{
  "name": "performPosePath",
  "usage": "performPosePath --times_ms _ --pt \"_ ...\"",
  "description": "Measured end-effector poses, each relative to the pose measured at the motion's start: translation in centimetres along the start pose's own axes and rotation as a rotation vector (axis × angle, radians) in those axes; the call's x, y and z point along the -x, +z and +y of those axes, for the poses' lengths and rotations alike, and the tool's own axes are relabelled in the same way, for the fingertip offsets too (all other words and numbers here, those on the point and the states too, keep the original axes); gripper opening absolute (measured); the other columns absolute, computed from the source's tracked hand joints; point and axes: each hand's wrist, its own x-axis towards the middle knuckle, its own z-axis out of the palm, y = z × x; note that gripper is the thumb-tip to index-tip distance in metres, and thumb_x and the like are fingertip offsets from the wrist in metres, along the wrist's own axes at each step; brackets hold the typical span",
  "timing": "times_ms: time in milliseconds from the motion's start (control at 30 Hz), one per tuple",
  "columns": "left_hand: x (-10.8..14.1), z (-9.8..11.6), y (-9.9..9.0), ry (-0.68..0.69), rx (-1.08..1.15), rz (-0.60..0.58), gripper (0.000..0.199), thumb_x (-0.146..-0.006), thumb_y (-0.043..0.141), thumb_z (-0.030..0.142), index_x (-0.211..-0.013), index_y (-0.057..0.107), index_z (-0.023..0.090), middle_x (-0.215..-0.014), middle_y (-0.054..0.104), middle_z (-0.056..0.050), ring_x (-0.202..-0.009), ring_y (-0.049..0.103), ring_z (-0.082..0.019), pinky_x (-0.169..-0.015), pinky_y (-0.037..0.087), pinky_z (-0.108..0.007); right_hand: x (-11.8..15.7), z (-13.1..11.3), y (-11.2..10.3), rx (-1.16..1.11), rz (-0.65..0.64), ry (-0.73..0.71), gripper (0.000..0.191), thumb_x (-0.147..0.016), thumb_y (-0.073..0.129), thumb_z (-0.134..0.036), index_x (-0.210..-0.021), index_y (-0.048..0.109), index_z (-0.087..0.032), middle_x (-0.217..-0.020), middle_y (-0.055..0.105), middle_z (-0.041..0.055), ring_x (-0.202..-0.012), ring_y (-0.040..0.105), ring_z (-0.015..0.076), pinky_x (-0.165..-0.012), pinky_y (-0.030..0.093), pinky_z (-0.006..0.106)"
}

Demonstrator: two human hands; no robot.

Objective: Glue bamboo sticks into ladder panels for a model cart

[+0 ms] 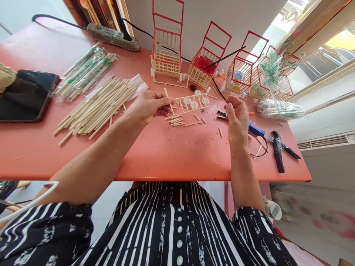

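My left hand [151, 107] pinches the left end of a small ladder-like frame [194, 102] made of thin wooden sticks. A longer crosspiece stands at that end, beside my thumb. To the right of the frame, my right hand [237, 114] is raised with fingers curled and fingertips close together; whatever they hold, if anything, is too small to make out. Short cut stick pieces [176, 120] lie just below the frame, and white plastic caps [194, 105] show behind it. A blue-handled tool [256, 129] with a cord lies partly behind my right hand.
Long sticks [97, 107], packaged sticks [85, 72] and a phone [26, 96] lie left on the red table [177, 159]. Stick-built carts [166, 62] with red frames stand at the back. Black cutters [278, 151] lie right; a power strip [112, 36] sits back left.
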Motion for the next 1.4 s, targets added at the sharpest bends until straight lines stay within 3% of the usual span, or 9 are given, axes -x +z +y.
performPosePath --times_ms 300,567,800,933,1400 --pt "-0.5 -0.1 -0.1 -0.033 0.016 0.057 0.018 -0.083 0.074 0.01 -0.066 0.068 0.011 -0.055 0.066 -0.003 -0.045 0.062 -0.009 -0.046 0.05 -0.016 0.1 -0.6 0.2 -0.012 0.023 0.005 0.043 -0.092 0.068 -0.063 -0.12 0.066 -0.03 -0.12 0.067 0.0073 -0.109 0.066 0.0229 -0.086 0.058 0.037" --pt "-1.0 -0.6 -0.6 -0.037 0.006 0.061 0.018 -0.082 0.077 0.013 -0.067 0.067 0.012 -0.057 0.068 -0.005 -0.047 0.064 -0.011 -0.048 0.051 -0.018 0.2 -0.3 0.1 -0.058 -0.005 0.006 0.046 -0.091 0.069 -0.065 -0.124 0.066 -0.031 -0.124 0.065 0.008 -0.114 0.065 0.0249 -0.079 0.059 0.036" --pt "-0.9 -0.4 -0.5 -0.064 -0.037 0.099 0.016 -0.086 0.074 0.012 -0.071 0.068 0.009 -0.06 0.068 -0.004 -0.051 0.066 -0.011 -0.057 0.054 -0.02 -0.1 0.5 0.1 -0.003 -0.02 -0.053 0.043 -0.095 0.065 -0.062 -0.124 0.066 -0.031 -0.12 0.069 0.0053 -0.105 0.067 0.0193 -0.09 0.06 0.036" --pt "-0.9 -0.4 -0.5 -0.063 -0.032 0.089 0.018 -0.088 0.07 0.009 -0.07 0.068 0.009 -0.058 0.067 -0.004 -0.049 0.064 -0.009 -0.054 0.051 -0.018 0.1 0.7 0.3 -0.015 -0.033 -0.08 0.043 -0.095 0.066 -0.062 -0.123 0.066 -0.029 -0.118 0.069 0.0068 -0.111 0.067 0.0217 -0.093 0.06 0.038" --pt "-1.2 -0.7 -0.7 -0.131 0.015 0.092 0.021 -0.09 0.067 0.01 -0.068 0.067 0.011 -0.057 0.068 -0.005 -0.048 0.064 -0.01 -0.049 0.05 -0.016 0.3 0.6 0.4 0.026 -0.056 -0.067 0.044 -0.096 0.065 -0.063 -0.124 0.065 -0.029 -0.119 0.07 0.0082 -0.105 0.07 0.0227 -0.091 0.062 0.041"
